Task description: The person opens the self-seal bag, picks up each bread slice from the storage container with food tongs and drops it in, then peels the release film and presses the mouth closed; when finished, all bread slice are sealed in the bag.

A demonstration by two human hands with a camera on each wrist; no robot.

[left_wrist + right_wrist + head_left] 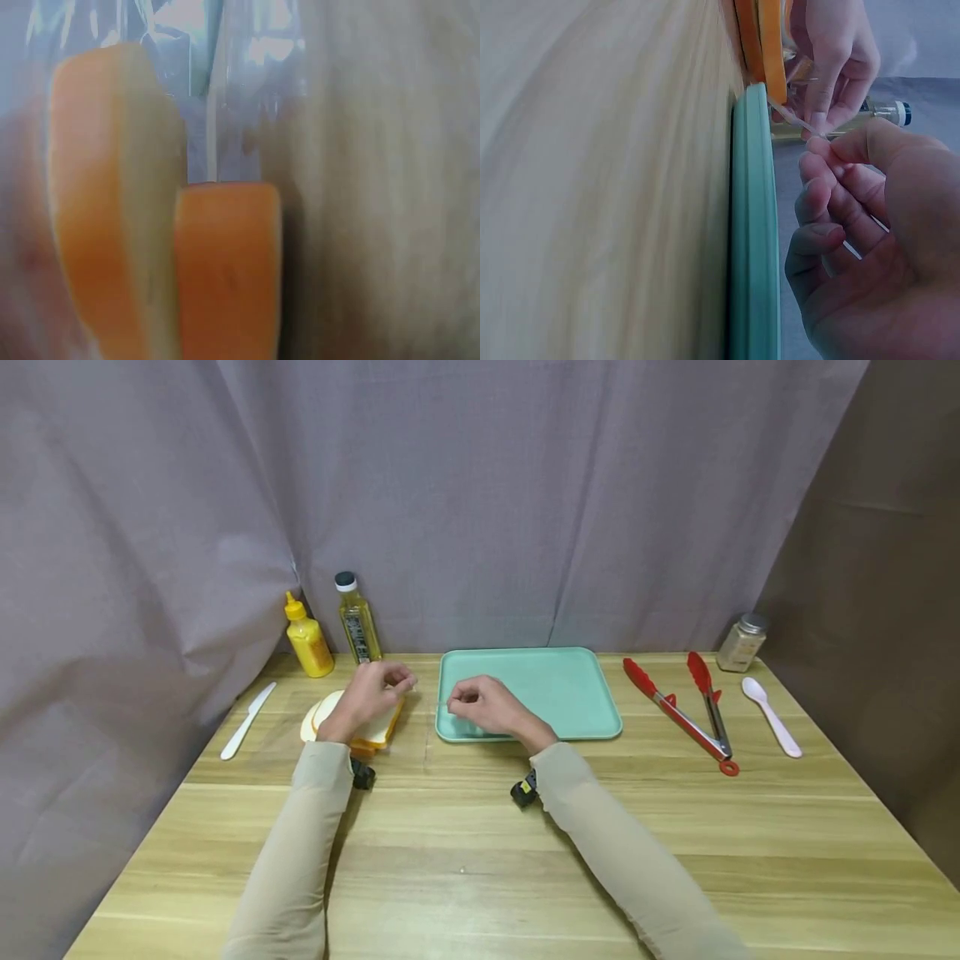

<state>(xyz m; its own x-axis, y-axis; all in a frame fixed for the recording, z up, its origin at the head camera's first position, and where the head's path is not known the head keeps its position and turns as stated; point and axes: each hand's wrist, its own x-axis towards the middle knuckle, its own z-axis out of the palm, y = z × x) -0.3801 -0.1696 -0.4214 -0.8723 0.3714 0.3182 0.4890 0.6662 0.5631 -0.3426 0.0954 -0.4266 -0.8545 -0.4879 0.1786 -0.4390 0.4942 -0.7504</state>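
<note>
bread (367, 727) pack sits on the desk (480, 860) just left of the teal tray (562, 693), in clear plastic; left wrist view shows orange-crusted slices (225, 262) up close behind the film. i read the step in hand as opening that wrapper. my left hand (371, 689) hovers over the top of the pack w/ fingers (821, 97) curled and pinching; right hand (483, 703) is over the tray's left edge, fingers (817, 202) curled too, pinching the other end of a thin clear strip (795, 118) stretched between both hands, prob. the bag's tie or a bit of film, can't tell which. both hands grasping that strip, nothing else.

judgement: early stage, no slice out yet. next move calls for a gentle pull apart or untwist, keeping the pack steady so it doesn't slide off toward the mustard bottle (307, 639) and oil bottle (357, 620) behind. tongs (682, 710), spoon (772, 714) and knife (247, 720) lie untouched.
</note>
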